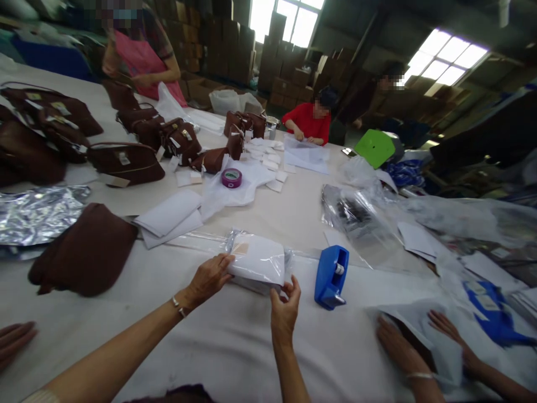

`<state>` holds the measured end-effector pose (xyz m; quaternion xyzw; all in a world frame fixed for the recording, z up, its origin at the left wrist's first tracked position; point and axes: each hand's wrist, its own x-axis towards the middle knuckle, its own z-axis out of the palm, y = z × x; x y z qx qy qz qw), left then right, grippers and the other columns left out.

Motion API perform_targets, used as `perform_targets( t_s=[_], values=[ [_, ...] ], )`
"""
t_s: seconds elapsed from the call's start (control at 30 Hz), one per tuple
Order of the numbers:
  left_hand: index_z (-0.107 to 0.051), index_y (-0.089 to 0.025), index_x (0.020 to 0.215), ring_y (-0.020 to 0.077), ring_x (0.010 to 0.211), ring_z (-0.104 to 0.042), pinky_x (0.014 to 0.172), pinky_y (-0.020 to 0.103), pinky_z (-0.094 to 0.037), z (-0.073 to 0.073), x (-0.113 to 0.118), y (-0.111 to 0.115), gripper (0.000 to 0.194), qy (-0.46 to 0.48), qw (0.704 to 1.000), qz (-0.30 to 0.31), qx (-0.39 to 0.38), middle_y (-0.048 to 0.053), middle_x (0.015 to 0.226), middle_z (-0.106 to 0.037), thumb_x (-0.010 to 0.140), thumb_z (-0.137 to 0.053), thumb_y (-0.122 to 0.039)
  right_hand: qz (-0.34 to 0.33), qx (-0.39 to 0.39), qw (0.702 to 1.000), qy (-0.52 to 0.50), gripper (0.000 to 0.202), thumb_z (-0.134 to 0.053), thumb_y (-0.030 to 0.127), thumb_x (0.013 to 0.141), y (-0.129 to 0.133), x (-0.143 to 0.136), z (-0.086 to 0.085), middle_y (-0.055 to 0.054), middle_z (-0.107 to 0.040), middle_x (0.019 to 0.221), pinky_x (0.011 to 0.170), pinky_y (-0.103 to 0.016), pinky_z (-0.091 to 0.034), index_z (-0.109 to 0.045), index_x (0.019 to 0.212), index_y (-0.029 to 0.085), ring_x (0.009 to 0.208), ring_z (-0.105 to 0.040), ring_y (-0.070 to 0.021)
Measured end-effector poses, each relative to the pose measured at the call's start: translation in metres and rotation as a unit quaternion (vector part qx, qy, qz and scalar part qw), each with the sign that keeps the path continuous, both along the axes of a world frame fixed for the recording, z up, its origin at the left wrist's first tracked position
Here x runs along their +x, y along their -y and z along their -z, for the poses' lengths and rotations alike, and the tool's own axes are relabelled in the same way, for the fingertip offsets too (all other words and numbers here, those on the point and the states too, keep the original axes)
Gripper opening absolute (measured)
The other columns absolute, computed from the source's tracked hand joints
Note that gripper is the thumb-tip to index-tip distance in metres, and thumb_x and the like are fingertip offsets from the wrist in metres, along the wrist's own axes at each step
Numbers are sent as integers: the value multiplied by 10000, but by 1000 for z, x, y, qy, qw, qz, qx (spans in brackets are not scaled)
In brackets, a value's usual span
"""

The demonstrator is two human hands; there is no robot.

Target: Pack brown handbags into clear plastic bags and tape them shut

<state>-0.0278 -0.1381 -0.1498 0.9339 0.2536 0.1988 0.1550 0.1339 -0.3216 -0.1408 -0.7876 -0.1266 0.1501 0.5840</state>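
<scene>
A flat packet with a white sheet inside a clear plastic bag (260, 260) lies on the table in front of me, a small tan label near its upper left. My left hand (210, 280) is closed on the packet's left edge, thumb on top. At the lower right corner, my right hand (286, 305) has its thumb and curled fingers closed around the plastic edge. Just right of that hand stands a blue tape dispenser (331, 277). To the left lies a brown bag (90, 252), beside folded white paper (170, 218).
Several brown handbags (126, 162) crowd the far left, near a purple tape roll (231, 178). Clear plastic bags (361, 218) lie to the right. A co-worker's hands (403, 347) handle a white bag at lower right; another hand (17, 341) shows at left. People work across the table.
</scene>
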Motion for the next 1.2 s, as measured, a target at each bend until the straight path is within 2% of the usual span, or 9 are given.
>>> perform_targets(
  t_s=[0.23,0.33,0.47,0.6,0.67,0.77,0.9,1.0,1.2],
  values=[
    [-523,-202,1228,293,1033,-644,941,450,-522,6,-2,9,327,54,994,-46,-83,115,1140,-663,923,-581,-304,-20,-76,997,-15,778,-688,530,713,9,-2,6,-89,-597,1060,826,-361,-502,-442,1359,173,1001,-600,-261],
    [-441,-205,1304,270,1091,-624,965,420,-524,8,-4,12,441,71,989,-61,-112,107,1212,-630,885,-579,-213,-68,-123,986,88,777,-666,511,771,13,1,3,-154,-584,1161,865,-434,-510,-402,1407,152,1074,-586,-313],
    [-389,-194,1347,229,1225,-546,1052,381,-471,9,-8,10,600,84,989,7,-120,100,1324,-566,782,-477,-12,-152,-186,891,385,676,-593,407,882,3,-3,-9,-235,-438,1443,1088,-599,-325,-374,1461,137,1360,-368,-393],
    [-414,-192,1317,247,1185,-544,1016,419,-453,12,-4,4,587,81,990,-9,-112,98,1279,-583,770,-453,17,-206,-216,822,484,599,-523,339,932,-13,2,-14,-195,-447,1472,1124,-679,-202,-365,1484,168,1439,-244,-399],
    [-430,-189,1288,253,1132,-562,983,421,-454,14,1,3,544,86,988,-37,-123,89,1208,-610,776,-492,-15,-207,-207,834,468,612,-508,389,935,-17,14,-10,-206,-484,1430,1114,-662,-252,-367,1478,143,1415,-298,-392],
    [-474,-189,1200,241,1046,-583,936,402,-456,13,10,6,439,94,984,-59,-136,66,1102,-631,786,-541,-57,-190,-167,887,386,712,-547,509,883,-19,37,-1,-225,-497,1394,1106,-582,-335,-393,1445,99,1347,-406,-366],
    [-518,-204,1029,232,991,-580,880,377,-442,11,20,13,264,99,980,-86,-149,41,1010,-628,798,-574,-88,-133,-170,964,158,884,-667,578,735,-22,58,2,-213,-473,1425,1075,-517,-400,-393,1440,120,1282,-489,-357],
    [-517,-200,979,232,958,-573,855,372,-426,10,24,14,206,103,975,-118,-160,36,965,-616,813,-596,-109,-112,-179,975,70,966,-714,575,680,-24,57,-3,-207,-499,1401,1039,-473,-441,-362,1462,130,1238,-538,-348],
    [-521,-202,944,227,930,-578,847,364,-408,10,25,7,192,103,970,-129,-177,23,937,-619,846,-685,-229,-62,-225,967,105,1051,-732,630,654,-29,36,-10,-229,-565,1300,963,-453,-483,-344,1472,96,1152,-588,-360]
  ],
)
